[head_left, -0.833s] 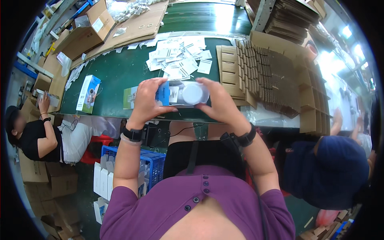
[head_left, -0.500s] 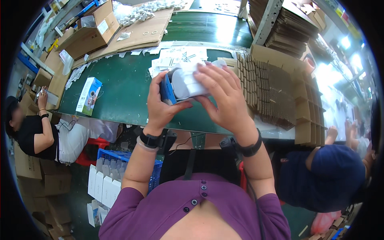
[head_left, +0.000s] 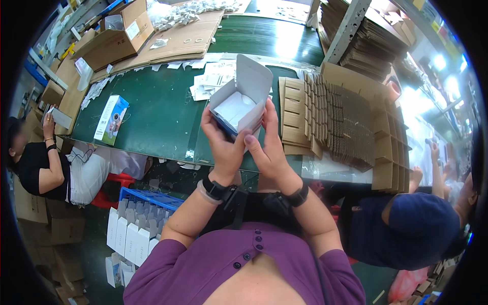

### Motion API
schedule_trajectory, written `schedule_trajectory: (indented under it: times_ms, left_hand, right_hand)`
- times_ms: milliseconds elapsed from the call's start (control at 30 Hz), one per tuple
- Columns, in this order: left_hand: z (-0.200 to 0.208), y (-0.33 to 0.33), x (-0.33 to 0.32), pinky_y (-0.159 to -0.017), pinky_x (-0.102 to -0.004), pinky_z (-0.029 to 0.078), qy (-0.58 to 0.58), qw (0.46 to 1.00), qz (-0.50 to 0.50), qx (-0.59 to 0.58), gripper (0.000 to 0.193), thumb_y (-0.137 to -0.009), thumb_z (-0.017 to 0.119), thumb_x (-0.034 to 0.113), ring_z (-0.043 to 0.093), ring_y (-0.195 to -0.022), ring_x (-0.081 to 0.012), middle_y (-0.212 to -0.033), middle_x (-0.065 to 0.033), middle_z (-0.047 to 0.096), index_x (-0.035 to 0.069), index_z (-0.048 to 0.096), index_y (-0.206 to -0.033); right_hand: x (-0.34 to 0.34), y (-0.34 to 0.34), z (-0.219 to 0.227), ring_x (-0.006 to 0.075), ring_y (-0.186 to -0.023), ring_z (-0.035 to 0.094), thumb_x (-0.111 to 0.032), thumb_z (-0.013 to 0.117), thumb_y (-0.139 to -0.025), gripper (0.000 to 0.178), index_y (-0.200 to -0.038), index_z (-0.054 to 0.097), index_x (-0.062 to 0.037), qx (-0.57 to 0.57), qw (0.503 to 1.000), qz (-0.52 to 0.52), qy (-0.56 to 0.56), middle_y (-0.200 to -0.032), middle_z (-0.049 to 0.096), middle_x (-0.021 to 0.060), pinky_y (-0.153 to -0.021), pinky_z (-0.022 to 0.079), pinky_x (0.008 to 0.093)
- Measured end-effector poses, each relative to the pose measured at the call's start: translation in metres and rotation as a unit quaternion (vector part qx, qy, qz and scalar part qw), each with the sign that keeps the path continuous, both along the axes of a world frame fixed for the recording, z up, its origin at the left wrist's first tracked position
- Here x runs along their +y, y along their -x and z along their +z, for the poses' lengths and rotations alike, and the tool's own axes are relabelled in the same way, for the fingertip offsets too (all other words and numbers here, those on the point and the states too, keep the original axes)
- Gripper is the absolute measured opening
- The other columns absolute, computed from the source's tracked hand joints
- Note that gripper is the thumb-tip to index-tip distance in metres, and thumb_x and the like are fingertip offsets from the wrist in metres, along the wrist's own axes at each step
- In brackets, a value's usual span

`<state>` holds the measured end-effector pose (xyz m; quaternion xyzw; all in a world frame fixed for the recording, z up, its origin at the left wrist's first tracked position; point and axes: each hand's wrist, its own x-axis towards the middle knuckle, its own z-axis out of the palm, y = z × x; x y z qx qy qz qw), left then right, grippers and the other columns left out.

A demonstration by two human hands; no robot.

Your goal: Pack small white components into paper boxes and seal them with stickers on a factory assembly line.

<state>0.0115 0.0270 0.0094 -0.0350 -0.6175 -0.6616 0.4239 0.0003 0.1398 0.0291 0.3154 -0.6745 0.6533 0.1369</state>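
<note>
Both my hands cradle a small carton box (head_left: 258, 76) above the green table, its top open and its white flaps raised. Inside it lies something white and smooth (head_left: 235, 110), perhaps wrapped; its kind cannot be made out. My left hand (head_left: 222, 151) grips the box's left and lower side. On the right side, my right hand (head_left: 269, 152) wraps round it with the thumb near the lower corner. Just behind the box is a pile of white printed leaflets (head_left: 206, 85). A closed blue-and-white box (head_left: 112, 121) lies farther left on the table.
Cardboard dividers (head_left: 338, 119) stand packed to the right. A large carton (head_left: 114, 46) sits at the back left. Below the table edge, a blue crate (head_left: 147, 195) has white boxes (head_left: 127, 239) beside it. One person (head_left: 43, 162) sits left, another (head_left: 412, 229) right.
The box has tilted upright and come nearer, its opening now facing up. My right hand has moved from the white contents at the top down to the box's right side.
</note>
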Motion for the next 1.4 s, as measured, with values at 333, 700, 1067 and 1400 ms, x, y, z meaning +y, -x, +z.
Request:
schedule_trajectory:
  times_ms: [333, 700, 1067, 1400]
  left_hand:
    - [0.040, 0.001, -0.038, -0.111, -0.0360, 0.036, -0.153, 0.933, -0.309, -0.106, 0.059, -0.107, 0.035, 0.042, 0.045, -0.134, -0.0227, -0.147, -0.0128, 0.044, 0.000, 0.033, -0.148]
    - [0.044, 0.001, -0.012, -0.106, -0.0318, 0.040, -0.219, 0.895, -0.358, -0.152, 0.046, -0.104, 0.044, 0.025, 0.052, -0.122, -0.0173, -0.133, -0.0101, 0.051, 0.001, 0.037, -0.143]
    - [0.059, 0.001, -0.013, -0.096, -0.0295, 0.048, -0.209, 0.895, -0.350, -0.182, 0.040, -0.095, 0.053, 0.003, 0.056, -0.113, -0.0160, -0.125, -0.0098, 0.055, 0.001, 0.043, -0.134]
    - [0.047, 0.009, -0.012, -0.093, -0.0285, 0.051, -0.167, 0.922, -0.341, -0.079, 0.015, -0.097, 0.054, 0.003, 0.059, -0.110, -0.0166, -0.122, -0.0090, 0.059, 0.007, 0.054, -0.111]
  right_hand:
    - [-0.005, 0.014, 0.021, 0.0187, -0.124, 0.048, -0.025, 0.045, -0.105, 0.051, -0.148, 0.032, -0.0008, -0.208, 0.958, 0.117, 0.158, -0.137, 0.048, 0.0124, -0.107, 0.036, 0.0320]
    - [0.010, 0.024, 0.022, 0.0134, -0.105, 0.061, -0.010, 0.047, -0.099, 0.035, -0.133, 0.047, -0.0046, -0.316, 0.904, 0.128, 0.260, -0.119, 0.060, 0.0089, -0.090, 0.050, 0.0274]
    - [0.003, 0.015, 0.021, 0.0122, -0.104, 0.060, -0.009, 0.047, -0.098, 0.030, -0.128, 0.050, -0.0033, -0.265, 0.920, 0.110, 0.266, -0.119, 0.060, 0.0082, -0.091, 0.050, 0.0269]
    - [0.009, 0.029, 0.012, 0.0188, -0.123, 0.053, -0.009, 0.046, -0.097, 0.029, -0.126, 0.053, -0.0061, -0.187, 0.940, 0.170, 0.230, -0.134, 0.055, 0.0125, -0.104, 0.041, 0.0313]
